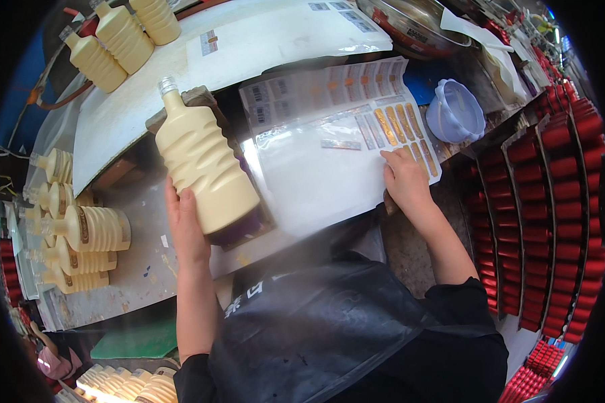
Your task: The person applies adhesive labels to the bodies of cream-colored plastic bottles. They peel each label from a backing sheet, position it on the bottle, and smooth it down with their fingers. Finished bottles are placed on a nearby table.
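Note:
A cream-coloured bottle (205,164) with wavy ridged sides and a clear threaded neck lies slanted on a low stand with a purple base (238,227). My left hand (188,225) holds its lower left side, thumb and fingers against the wall. Over to the right, my right hand (407,178) has its fingers drawn together on a sheet of stickers (309,181). The fingertips are beside narrow gold labels (386,127); whatever may be pinched there is too small to tell. Silver strips and small printed labels also lie on the sheet.
Several cream bottles (97,228) lie stacked at the left; more stand on a white board (138,111) at the far left. A lavender basket (456,113) and a metal bowl (420,27) are at the far right. Red cylinders fill racks (538,215) beside my right arm.

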`<state>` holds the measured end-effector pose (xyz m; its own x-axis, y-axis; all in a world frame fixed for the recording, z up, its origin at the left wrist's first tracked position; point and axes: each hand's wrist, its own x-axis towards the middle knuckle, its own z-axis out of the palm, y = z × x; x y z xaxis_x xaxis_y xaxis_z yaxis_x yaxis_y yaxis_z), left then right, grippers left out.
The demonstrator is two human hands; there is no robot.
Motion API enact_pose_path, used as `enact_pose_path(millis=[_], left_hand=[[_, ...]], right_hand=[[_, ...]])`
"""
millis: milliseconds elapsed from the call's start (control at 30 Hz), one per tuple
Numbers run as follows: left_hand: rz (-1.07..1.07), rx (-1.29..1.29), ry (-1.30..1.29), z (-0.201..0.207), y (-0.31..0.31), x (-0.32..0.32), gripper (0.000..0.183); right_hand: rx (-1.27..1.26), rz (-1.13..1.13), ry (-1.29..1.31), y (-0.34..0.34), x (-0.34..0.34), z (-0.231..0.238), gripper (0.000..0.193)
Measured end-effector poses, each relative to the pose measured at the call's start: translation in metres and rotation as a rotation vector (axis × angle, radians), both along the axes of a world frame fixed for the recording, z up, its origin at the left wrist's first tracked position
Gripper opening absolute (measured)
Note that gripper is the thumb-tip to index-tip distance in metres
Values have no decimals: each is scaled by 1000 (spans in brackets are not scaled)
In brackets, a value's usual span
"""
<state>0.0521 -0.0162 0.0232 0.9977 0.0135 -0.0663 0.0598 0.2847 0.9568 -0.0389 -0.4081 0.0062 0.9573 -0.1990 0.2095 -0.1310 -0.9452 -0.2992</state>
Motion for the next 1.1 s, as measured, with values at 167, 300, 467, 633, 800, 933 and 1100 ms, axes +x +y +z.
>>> enact_pose_path(millis=[167, 300, 467, 633, 800, 933, 1100], left_hand=[[-28, 8, -27, -1, 2, 2, 58], [-20, 6, -40, -3, 2, 2, 57], [-17, 9, -50, -4, 2, 2, 55], [-45, 3, -65, -1, 3, 1, 54], [-39, -1, -63, -2, 3, 1, 55], [-39, -6, -29, -2, 5, 2, 57], [-22, 45, 19, 2, 7, 1, 60]], right_hand=[[-57, -96, -26, -14, -12, 2, 25], [-60, -166, -16, -16, -41, 9, 24], [-73, -157, 36, -14, -78, -4, 26], [240, -279, -169, -20, -86, -31, 19], [1322, -704, -54, -23, -73, -45, 37], [1423, -702, -92, -21, -63, -49, 40], [1425, -856, -63, -26, -67, -52, 37]])
